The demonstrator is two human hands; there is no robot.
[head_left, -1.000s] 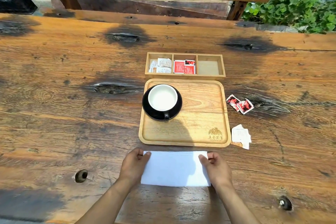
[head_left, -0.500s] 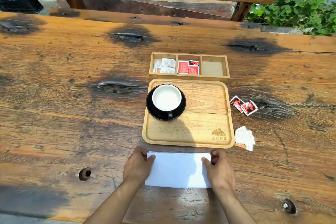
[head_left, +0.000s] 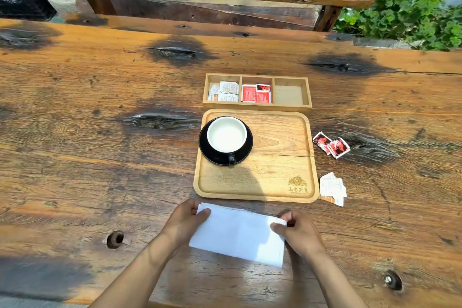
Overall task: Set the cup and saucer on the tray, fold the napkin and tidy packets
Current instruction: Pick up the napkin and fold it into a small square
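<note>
Left hand and right hand each hold a closed pinch grip on opposite far corners of the folded napkin on the desk.

The tray's right half lies bare, while the cup on its saucer fills the left. Loose packets crowd the table just right of the tray; the left is open wood
</note>
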